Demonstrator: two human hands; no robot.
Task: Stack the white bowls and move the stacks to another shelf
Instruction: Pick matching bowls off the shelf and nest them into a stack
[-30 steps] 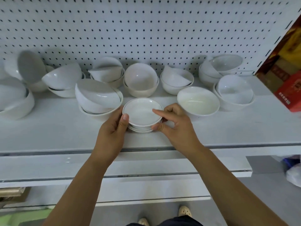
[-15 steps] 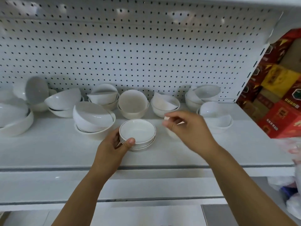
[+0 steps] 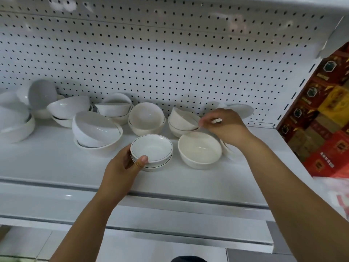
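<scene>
Shelf (image 3: 56,167): left hand (image 3: 120,167) grips bowl stack (image 3: 152,151), thumb on rim. Right hand (image 3: 226,127) at rim of tilted bowl (image 3: 182,119); grip unclear.

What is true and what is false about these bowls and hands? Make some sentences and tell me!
1. The left hand holds the small bowl stack. True.
2. The right hand holds the cream bowl. False: it is raised beside the tilted bowl behind it.
3. The pegboard behind the bowls has many holes. True.
4. The cream bowl is upside down. False: it stands open side up.
</scene>
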